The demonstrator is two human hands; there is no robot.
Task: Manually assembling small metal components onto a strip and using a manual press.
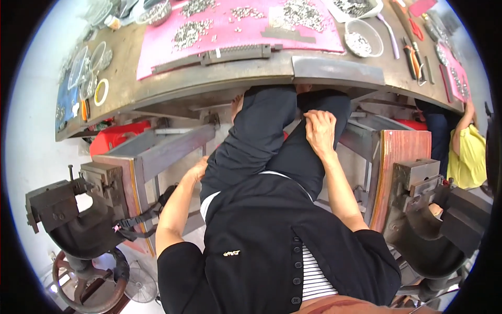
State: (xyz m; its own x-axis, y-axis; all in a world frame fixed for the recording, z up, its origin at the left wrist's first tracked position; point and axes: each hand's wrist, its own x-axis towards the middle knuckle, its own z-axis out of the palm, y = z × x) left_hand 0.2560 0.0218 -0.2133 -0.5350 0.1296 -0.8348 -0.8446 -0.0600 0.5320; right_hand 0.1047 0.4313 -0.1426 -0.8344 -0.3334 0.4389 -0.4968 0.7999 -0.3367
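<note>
My right hand [320, 128] lies on my right thigh, on the dark trousers [293, 152]. Its fingers are curled in and close together, and whatever they may hold is hidden. Low beside my left thigh is my left hand [197, 170], its fingers mostly covered by the leg. Both hands are below the workbench [209, 78], off its top. Beyond them, a long dark metal fixture [238, 54] lies along the near edge of a pink mat [151, 57]. Several piles of small metal parts [193, 34] are spread on this mat.
A clear round tub of parts [361, 39] stands right of the mat, near orange-handled pliers [414, 65]. A tape roll [101, 91] lies at the left. Machine vises [57, 204] flank me on both sides. Another person in yellow [467, 157] sits at the far right.
</note>
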